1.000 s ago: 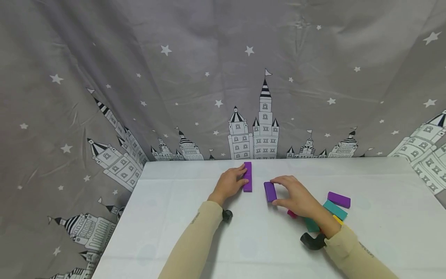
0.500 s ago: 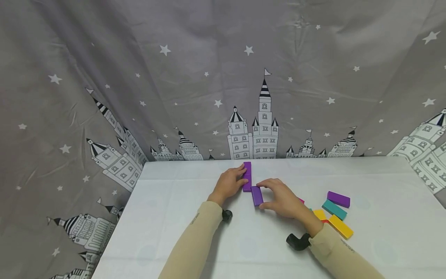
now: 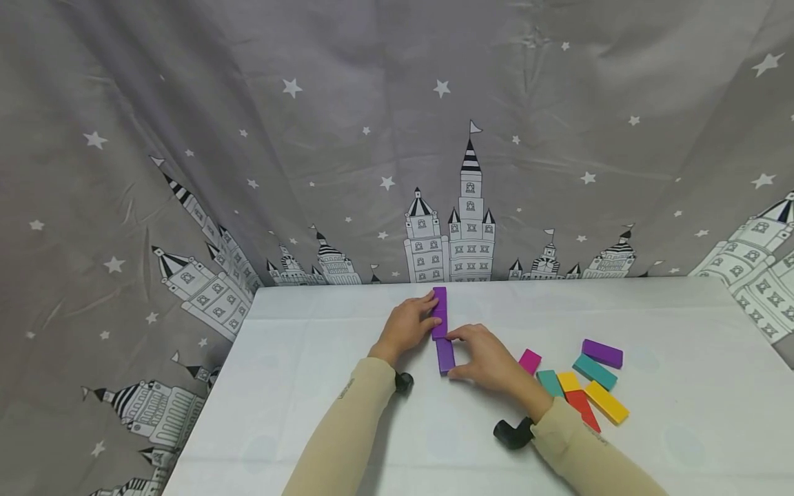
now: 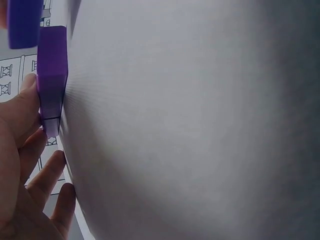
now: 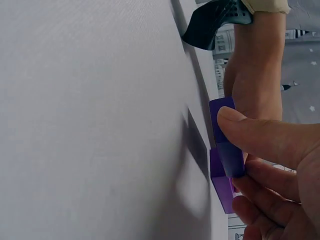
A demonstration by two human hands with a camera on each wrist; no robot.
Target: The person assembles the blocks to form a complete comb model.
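Two purple blocks (image 3: 441,325) lie end to end in a line running away from me. My left hand (image 3: 402,329) rests along their left side, thumb and index fingertip touching them; its other fingers are spread and extended in the left wrist view. With thumb and fingers, my right hand (image 3: 486,358) pinches another purple block (image 3: 445,358) by its two ends. This block is held at the near end of the line, a little right of it. The right wrist view shows the held block (image 5: 227,135) above its shadow on the table.
Right of my right hand lie loose blocks: magenta (image 3: 530,361), a shorter teal one (image 3: 549,382), a longer teal one (image 3: 595,373), two yellow (image 3: 606,402), red (image 3: 582,409) and purple (image 3: 603,354). A grey castle-print curtain (image 3: 347,151) hangs behind the white table (image 3: 298,386).
My right hand has carried its purple block leftward and slightly toward me, up to the near end of the line. The loose blocks are uncovered. My left hand has stayed put.
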